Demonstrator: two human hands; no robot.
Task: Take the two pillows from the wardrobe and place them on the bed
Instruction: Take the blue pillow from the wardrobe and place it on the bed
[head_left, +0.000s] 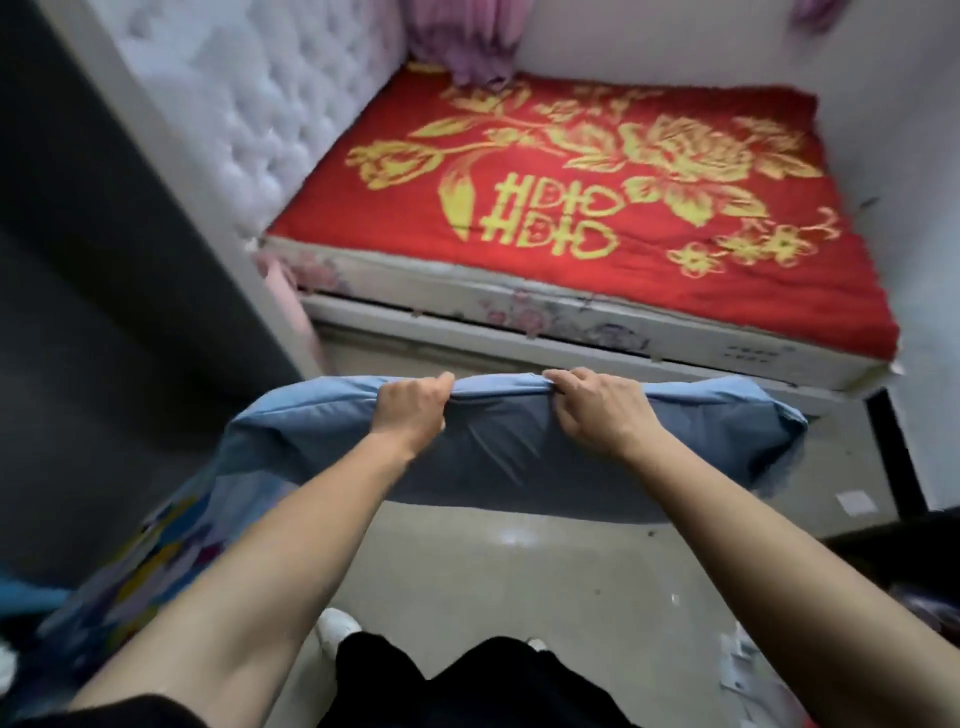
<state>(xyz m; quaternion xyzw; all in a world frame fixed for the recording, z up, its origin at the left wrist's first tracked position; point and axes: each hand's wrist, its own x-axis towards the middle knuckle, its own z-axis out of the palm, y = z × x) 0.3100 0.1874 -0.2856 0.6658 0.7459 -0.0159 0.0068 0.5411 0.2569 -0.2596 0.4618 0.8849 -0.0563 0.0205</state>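
Note:
A blue pillow (498, 452) hangs in the air in front of me, above the floor and short of the bed. My left hand (410, 408) and my right hand (597, 410) both grip its far top edge, close together near the middle. The bed (649, 332) lies ahead, its top covered by a red blanket (571, 208) with gold flowers and characters. A patterned blue cloth (140, 566) hangs at the lower left under my left arm; whether it is a second pillow I cannot tell.
A white tufted headboard (249, 104) stands at the bed's left end. A dark panel (78, 312) fills the left side. Pink curtains (457, 36) hang at the far corner. Grey floor (493, 582) lies between me and the bed, with scraps of paper (748, 670) at the lower right.

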